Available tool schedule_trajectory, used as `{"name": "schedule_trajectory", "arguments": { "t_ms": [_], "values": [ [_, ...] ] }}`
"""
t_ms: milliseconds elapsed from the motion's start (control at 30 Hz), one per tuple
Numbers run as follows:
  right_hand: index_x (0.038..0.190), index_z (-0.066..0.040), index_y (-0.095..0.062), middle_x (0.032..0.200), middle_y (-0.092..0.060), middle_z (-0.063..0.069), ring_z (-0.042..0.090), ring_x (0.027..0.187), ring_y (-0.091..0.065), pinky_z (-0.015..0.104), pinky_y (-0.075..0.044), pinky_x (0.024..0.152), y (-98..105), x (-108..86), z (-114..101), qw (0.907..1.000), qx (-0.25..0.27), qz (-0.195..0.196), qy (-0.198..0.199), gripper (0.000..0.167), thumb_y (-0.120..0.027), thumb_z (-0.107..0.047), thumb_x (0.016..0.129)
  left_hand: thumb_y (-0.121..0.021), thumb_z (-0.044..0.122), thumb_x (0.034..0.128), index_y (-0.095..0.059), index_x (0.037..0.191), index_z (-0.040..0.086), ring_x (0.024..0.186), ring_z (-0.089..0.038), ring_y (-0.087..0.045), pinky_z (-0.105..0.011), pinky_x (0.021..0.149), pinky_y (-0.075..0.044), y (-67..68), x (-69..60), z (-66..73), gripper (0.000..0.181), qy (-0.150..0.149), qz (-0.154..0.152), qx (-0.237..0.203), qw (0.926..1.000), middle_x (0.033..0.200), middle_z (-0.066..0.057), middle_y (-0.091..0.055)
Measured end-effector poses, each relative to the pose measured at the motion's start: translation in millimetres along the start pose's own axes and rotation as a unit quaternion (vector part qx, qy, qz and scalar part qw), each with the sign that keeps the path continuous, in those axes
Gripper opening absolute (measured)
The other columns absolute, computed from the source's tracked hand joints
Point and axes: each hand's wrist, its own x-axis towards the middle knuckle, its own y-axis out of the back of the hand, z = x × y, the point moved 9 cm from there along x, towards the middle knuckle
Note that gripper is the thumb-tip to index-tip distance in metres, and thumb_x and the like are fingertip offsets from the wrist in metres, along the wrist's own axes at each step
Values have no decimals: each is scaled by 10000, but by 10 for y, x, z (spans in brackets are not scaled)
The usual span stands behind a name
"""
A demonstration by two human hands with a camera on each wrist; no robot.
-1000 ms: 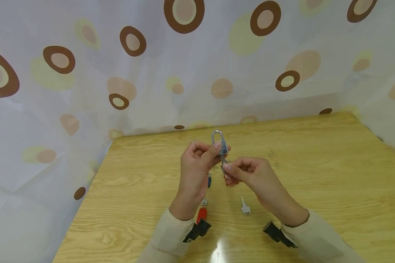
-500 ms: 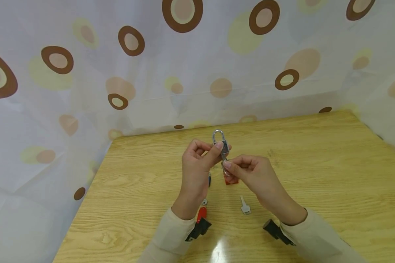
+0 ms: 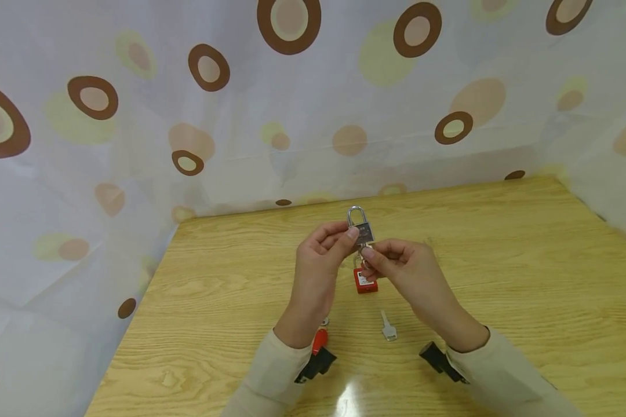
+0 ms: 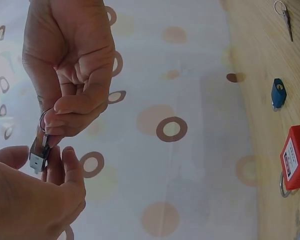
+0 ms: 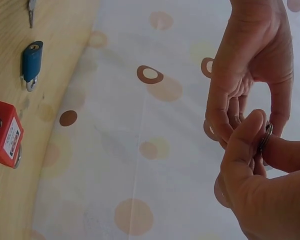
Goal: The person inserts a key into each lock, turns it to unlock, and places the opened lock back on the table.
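Over the table, a small silver padlock (image 3: 365,233) is held with its shackle upward. My left hand (image 3: 315,266) pinches the padlock's body between thumb and fingers. From below, my right hand (image 3: 409,272) pinches a key on a metal ring (image 3: 365,263) against the padlock's underside. In the left wrist view, the ring (image 4: 42,121) hangs by the right fingertips, just above the padlock (image 4: 38,159). The right wrist view shows the ring (image 5: 265,138) between right thumb and finger. Fingers cover the key's head, so its depth in the padlock is hidden.
Beneath the hands, a red padlock (image 3: 366,284) with a white label rests on the wooden table (image 3: 501,278). A loose silver key (image 3: 389,330) lies nearer. A red tag (image 3: 319,340) is partly behind the left wrist. A blue padlock (image 5: 32,62) shows in the wrist views.
Both hands have shifted slightly right with the silver padlock. The padlock and right fingers are closer together, and more of the red padlock shows below. The blue item behind the left hand is now hidden.
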Motion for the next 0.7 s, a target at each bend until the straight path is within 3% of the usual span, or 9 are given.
{"name": "schedule_trajectory", "arguments": {
  "t_ms": [167,400,567,700],
  "values": [
    [1011,144,-616,828,-678,83,123,748,-657,294,-554,746,-5,14,9,9999,-30,-111,-6,259,-592,-110,963,-647,99,919,-622,1122,-80,878,-138,-631,-337,928,-477,11,25,-38,271,238,-131,147,9995,949,-37,-661],
    [1088,157,-584,855,-667,34,117,778,-656,271,-547,761,-16,28,16,9995,2,-305,-118,263,-536,-81,989,-628,79,923,-623,1123,-95,840,-119,-604,-297,865,-489,22,37,-41,266,208,-107,14,9997,917,-7,-656],
    [1056,139,-581,833,-646,34,125,774,-632,282,-544,765,-19,26,8,9977,306,-582,-141,245,-529,-92,993,-589,49,941,-620,1118,-89,820,-109,-617,-301,894,-471,-19,26,-41,227,194,-216,-244,9993,894,13,-670],
    [990,54,-616,815,-633,12,121,773,-615,284,-535,780,-56,7,-17,9925,736,-963,-128,194,-531,-121,995,-549,41,962,-603,1147,-92,849,-116,-620,-311,942,-447,-72,9,-30,233,102,-484,-473,9977,918,7,-666]
  ]
}}
